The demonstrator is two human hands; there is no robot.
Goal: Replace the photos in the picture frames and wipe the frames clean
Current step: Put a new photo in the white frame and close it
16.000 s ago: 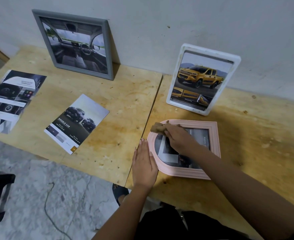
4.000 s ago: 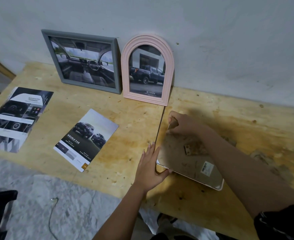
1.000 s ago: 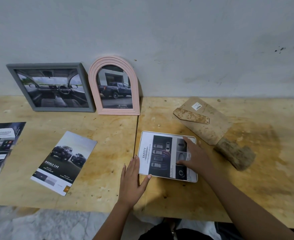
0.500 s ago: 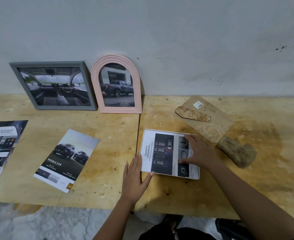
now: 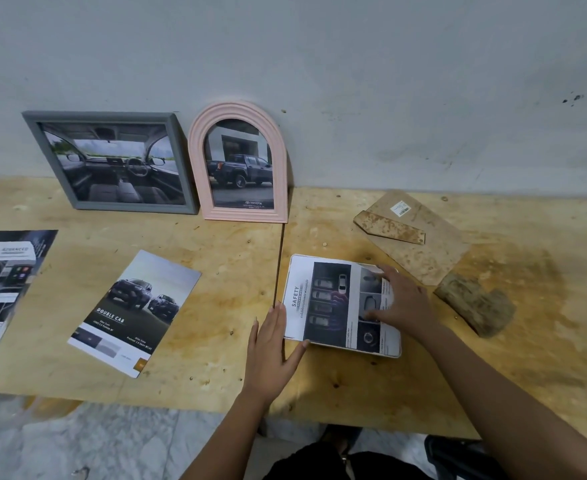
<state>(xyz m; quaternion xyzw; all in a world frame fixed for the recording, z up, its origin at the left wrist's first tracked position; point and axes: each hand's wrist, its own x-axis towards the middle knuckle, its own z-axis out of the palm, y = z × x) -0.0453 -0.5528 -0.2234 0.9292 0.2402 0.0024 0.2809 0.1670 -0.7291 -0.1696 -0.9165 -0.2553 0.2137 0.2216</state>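
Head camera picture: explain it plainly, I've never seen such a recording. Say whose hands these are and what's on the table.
No machine here: the two grips are a person's bare hands, filmed by a camera on their head. The left grip lies flat against the edge of a white frame on the plywood table. The right grip presses a printed SAFETY sheet onto it with spread fingers; nothing is grasped. Nearby lie a brown backing board and a brown rolled rag. A grey rectangular frame and a pink arched frame lean on the wall; a DOUBLE CAB brochure lies left.
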